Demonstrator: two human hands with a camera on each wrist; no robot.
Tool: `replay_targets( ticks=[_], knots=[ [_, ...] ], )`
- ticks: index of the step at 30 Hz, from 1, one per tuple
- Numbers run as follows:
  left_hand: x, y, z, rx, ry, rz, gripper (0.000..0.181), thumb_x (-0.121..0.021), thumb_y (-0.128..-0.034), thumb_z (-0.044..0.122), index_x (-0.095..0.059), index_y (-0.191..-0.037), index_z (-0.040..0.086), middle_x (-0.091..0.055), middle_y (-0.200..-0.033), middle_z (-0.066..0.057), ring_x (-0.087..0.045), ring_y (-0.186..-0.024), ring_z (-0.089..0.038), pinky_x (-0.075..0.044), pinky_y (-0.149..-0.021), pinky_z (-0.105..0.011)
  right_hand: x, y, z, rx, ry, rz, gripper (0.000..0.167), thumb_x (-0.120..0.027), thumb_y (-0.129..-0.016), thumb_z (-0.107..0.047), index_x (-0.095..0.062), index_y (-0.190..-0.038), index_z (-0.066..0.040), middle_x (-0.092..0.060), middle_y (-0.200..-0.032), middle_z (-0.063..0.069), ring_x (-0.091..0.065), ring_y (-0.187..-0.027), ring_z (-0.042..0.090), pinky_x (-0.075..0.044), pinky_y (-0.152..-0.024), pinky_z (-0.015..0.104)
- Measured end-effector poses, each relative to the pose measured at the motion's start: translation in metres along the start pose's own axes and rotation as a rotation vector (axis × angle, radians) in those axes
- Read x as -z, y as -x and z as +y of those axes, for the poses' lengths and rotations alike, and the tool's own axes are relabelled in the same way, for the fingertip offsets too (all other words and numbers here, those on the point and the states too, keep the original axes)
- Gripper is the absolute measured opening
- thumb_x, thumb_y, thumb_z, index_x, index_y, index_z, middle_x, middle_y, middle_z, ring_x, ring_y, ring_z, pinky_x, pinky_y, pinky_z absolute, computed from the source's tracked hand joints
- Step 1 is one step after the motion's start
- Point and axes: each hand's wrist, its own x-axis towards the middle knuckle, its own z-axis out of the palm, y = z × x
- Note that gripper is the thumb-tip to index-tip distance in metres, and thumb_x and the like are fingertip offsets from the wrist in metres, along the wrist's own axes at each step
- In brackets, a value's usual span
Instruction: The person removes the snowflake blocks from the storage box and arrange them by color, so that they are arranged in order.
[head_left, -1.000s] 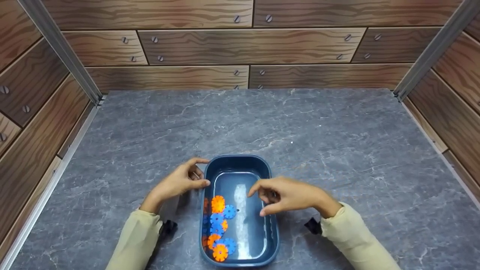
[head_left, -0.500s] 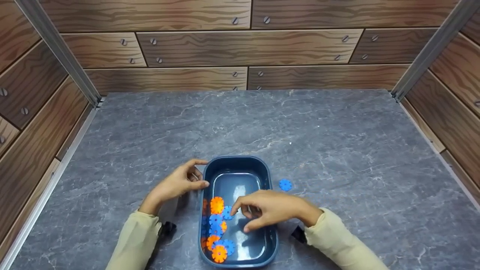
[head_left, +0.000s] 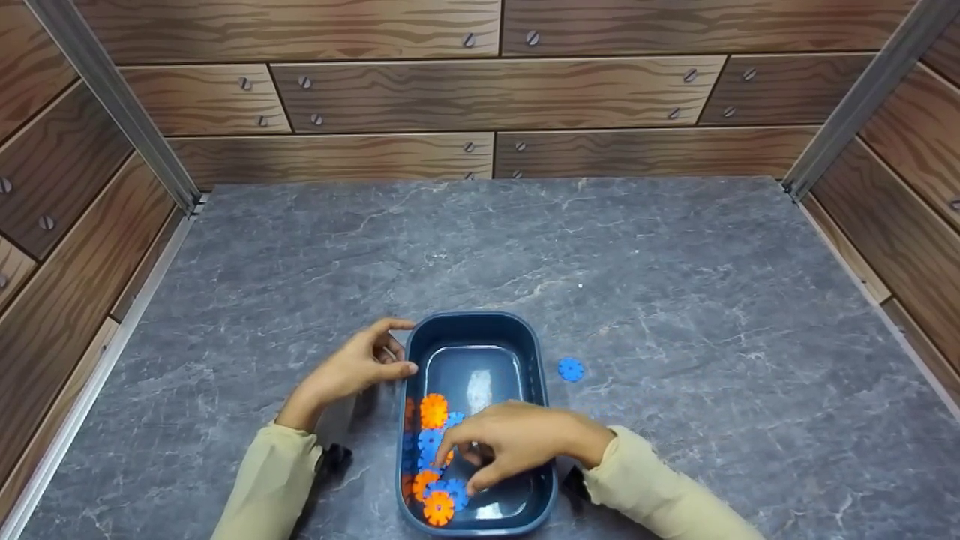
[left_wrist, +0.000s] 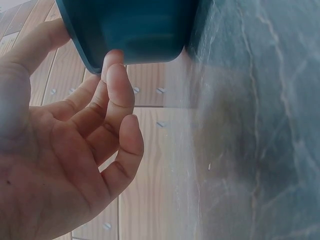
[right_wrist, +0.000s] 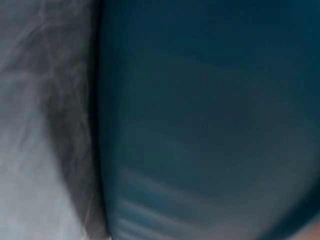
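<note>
A dark blue bin [head_left: 479, 529] holds several orange and blue notched discs [head_left: 439, 508] along its left side. At the bin's upper left rim, my left hand [head_left: 352, 367] rests its thumb and a fingertip; the left wrist view shows the fingers loosely bent [left_wrist: 65, 140] beside the bin wall [left_wrist: 145, 35]. Inside the bin, my right hand [head_left: 517, 442] hangs over the discs with thumb and fingers apart, its fingertips near blue ones and partly covering them. Nothing is visibly held. The right wrist view shows only the bin's blue wall [right_wrist: 200, 115] and the tabletop.
One blue disc [head_left: 571, 369] lies on the grey marbled table [head_left: 675, 300], just right of the bin. Wood-patterned panels [head_left: 480, 94] stand at the back and both sides, with metal posts [head_left: 855, 101] at the corners.
My right hand has moved left and down into the bin, over the discs. A blue disc now shows on the table where my right hand was before. The left hand has stayed at the rim.
</note>
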Motion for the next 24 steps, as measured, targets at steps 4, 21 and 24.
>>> replay_targets(
  ticks=[4, 21, 24],
  knots=[
    [0.0, 0.0, 0.0, 0.015, 0.002, 0.001, 0.06, -0.073, -0.0866, 0.025, -0.046, -0.139, 0.011, -0.058, -0.098, -0.01, -0.051, -0.075, -0.018, -0.043, -0.063, -0.026, -0.004, -0.006, -0.001, -0.002, 0.041, -0.04, 0.036, -0.071, -0.088, -0.03, -0.061, -0.122, -0.024, -0.058, -0.08, -0.008, -0.046, -0.066, -0.006, -0.038, -0.06, 0.01],
    [0.0, -0.001, -0.001, 0.003, -0.003, 0.0, 0.059, -0.072, -0.0871, 0.025, -0.046, -0.138, 0.01, -0.059, -0.096, -0.01, -0.052, -0.075, -0.017, -0.044, -0.063, -0.026, -0.015, -0.019, -0.002, 0.007, 0.168, -0.111, 0.037, -0.07, -0.088, -0.034, -0.059, -0.123, -0.029, -0.056, -0.075, -0.011, -0.045, -0.062, -0.007, -0.034, -0.056, 0.01],
    [0.0, -0.001, -0.001, -0.001, -0.001, -0.002, 0.06, -0.072, -0.0872, 0.025, -0.046, -0.138, 0.009, -0.059, -0.095, -0.01, -0.052, -0.075, -0.016, -0.044, -0.063, -0.026, -0.016, -0.02, -0.001, 0.007, 0.185, -0.126, 0.038, -0.07, -0.088, -0.036, -0.059, -0.124, -0.031, -0.056, -0.074, -0.012, -0.045, -0.062, -0.007, -0.034, -0.054, 0.01]
  ],
)
